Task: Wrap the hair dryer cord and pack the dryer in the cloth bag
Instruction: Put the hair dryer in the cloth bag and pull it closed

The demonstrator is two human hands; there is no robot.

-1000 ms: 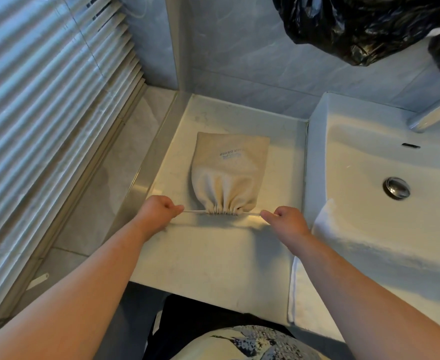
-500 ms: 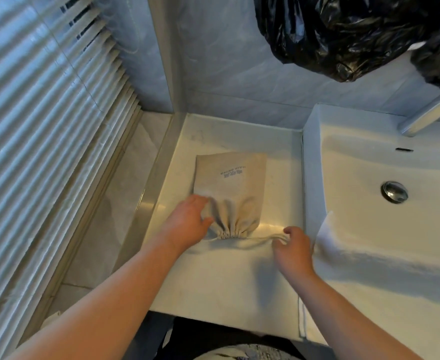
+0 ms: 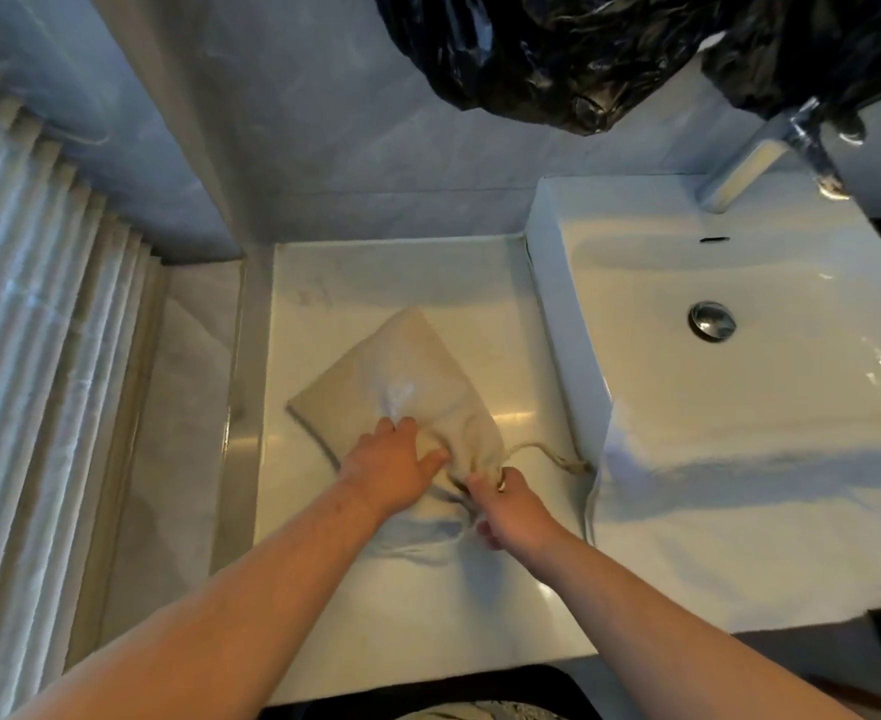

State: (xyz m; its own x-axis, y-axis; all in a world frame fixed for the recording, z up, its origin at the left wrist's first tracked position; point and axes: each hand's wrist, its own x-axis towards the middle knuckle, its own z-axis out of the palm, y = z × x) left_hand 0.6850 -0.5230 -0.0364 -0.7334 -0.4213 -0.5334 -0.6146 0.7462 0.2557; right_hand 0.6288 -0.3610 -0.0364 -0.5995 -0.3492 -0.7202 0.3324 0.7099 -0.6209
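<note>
Cloth bag (image 3: 417,376), beige and drawstring-closed, is lying at a slant on the white bench (image 3: 428,615), its closed bottom corner pointing toward the back wall and its gathered mouth pointing toward the person. A pale patch of print is showing on its upper face, but motion blur is making the writing unreadable.

The left hand (image 3: 391,467) is resting flat on the bag just above the gathers, fingers straight and spread, pressing the fabric down and grasping nothing. The right hand (image 3: 511,506) is sitting at the mouth itself, thumb and forefinger curled in on the bunched neck; it appears to be pinching the gathered cloth together with the cord there, though the blur is hiding the exact grip.

A drawstring (image 3: 542,452) is trailing out from the mouth to the right, its knotted end lying on the bench just beside the side wall of the sink (image 3: 547,304). A white towel (image 3: 739,485) is hanging over the near rim of that sink. Farther back, a chrome drain (image 3: 712,319) is sitting in the basin, and a chrome faucet (image 3: 750,163) is reaching over it. A black plastic bag (image 3: 557,59) is hanging in at the top of the view. Pale blinds (image 3: 38,304) are running down the left side.
</note>
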